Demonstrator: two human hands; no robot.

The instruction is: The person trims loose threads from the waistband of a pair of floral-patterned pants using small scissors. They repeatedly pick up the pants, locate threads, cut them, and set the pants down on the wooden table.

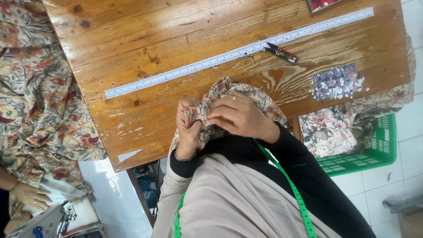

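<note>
Both my hands hold a bunched, gathered piece of floral fabric (220,90) at the near edge of the wooden table (145,39). My left hand (188,128), with a bracelet at the wrist, grips the pleated part from below. Wearing a ring, my right hand (240,117) pinches the same gathers from the right, its fingers closed over the cloth. The rest of the fabric drapes under my right hand and off the table edge. A green measuring tape (294,191) hangs around my neck.
A long metal ruler (238,50) lies diagonally across the table, with small red-handled snips (282,53) beside it and a dark patterned scrap (335,81) with bits. Floral cloth fills a green basket (374,154) at right. Another person's hand (28,196) works on floral fabric at left.
</note>
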